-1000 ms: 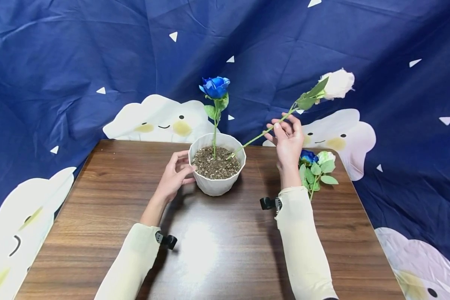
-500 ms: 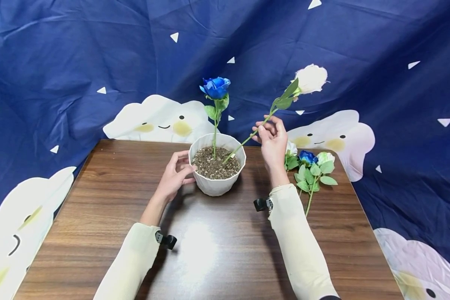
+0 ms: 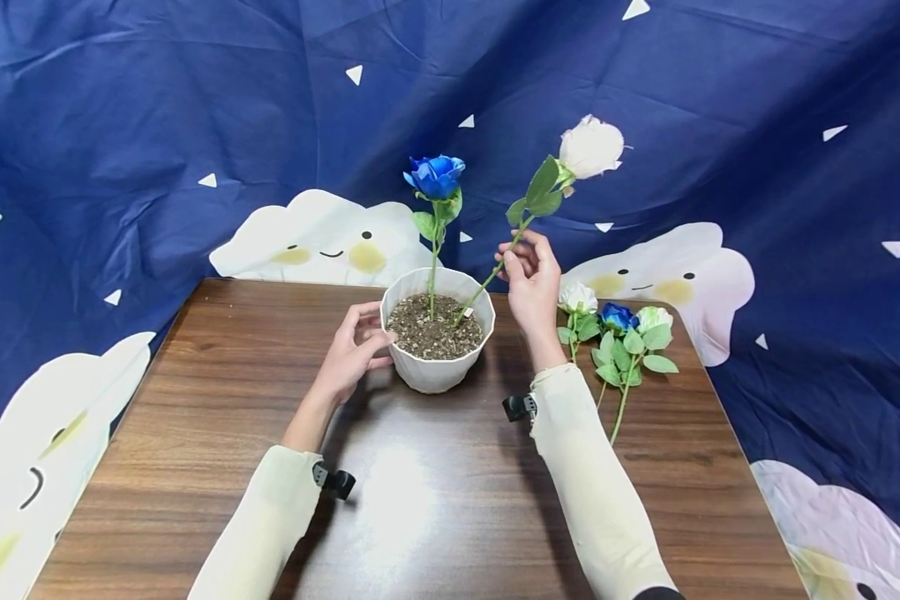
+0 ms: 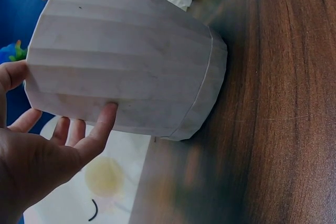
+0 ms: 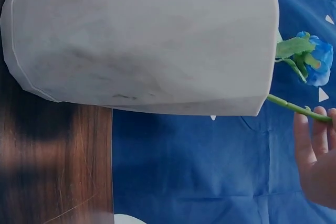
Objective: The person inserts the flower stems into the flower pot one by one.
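Observation:
A white faceted flowerpot [image 3: 438, 375] filled with dark soil [image 3: 435, 337] stands at the table's back middle. My left hand [image 3: 350, 350] rests round its left side, thumb at the front rim, other fingers spread against the outer wall in the left wrist view. A blue rose [image 3: 435, 177] stands upright in the soil. My right hand [image 3: 534, 279] pinches the green stem of a white rose [image 3: 591, 148] between thumb and fingers. This rose leans to the right, its lower stem end at the soil. In the right wrist view the pot wall [image 5: 147, 40] hides that end.
To the right of the right arm lie two white roses, one whitish [image 3: 576, 297] and one green-tinged [image 3: 654, 319], with a blue rose [image 3: 617, 317] between them. The brown wooden table [image 3: 225, 392] ends just behind the pot, at a blue cloud-patterned curtain [image 3: 270, 108].
My right hand has moved left with the white rose, which now stands steeper, its stem end at the soil. The left hand keeps its place on the pot.

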A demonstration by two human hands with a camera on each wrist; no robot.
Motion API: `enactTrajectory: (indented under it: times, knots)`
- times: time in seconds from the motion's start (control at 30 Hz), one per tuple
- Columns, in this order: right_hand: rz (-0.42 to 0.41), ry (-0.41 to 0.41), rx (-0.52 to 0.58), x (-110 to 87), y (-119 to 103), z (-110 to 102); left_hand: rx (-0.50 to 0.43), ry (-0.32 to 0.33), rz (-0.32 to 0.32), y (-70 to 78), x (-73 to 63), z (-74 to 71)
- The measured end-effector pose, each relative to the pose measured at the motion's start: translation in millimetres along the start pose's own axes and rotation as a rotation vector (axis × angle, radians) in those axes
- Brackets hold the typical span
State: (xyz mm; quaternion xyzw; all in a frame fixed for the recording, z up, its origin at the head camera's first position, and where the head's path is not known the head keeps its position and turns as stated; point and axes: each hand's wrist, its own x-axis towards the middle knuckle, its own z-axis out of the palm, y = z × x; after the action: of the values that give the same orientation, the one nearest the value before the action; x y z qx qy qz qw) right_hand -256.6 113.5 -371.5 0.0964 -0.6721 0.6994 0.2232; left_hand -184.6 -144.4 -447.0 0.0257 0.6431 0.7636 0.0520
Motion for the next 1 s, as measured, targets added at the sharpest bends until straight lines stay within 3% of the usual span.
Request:
enactTrajectory:
  times: [0.63, 0.87, 1.0]
  knots:
    - [-0.002, -0.116, -0.072, 6.7, 9.7, 13.7, -0.013, -0.004, -0.001, -1.1, 1.8, -0.9]
    - [0.029, -0.199, -0.119, -3.6, -23.5, 24.5, -0.013, -0.008, 0.003, -1.4, 1.4, -0.8]
    - [0.012, -0.230, -0.142, -3.8, -22.6, 29.0, -0.016, -0.005, 0.002, -0.5, 0.7, -1.1]
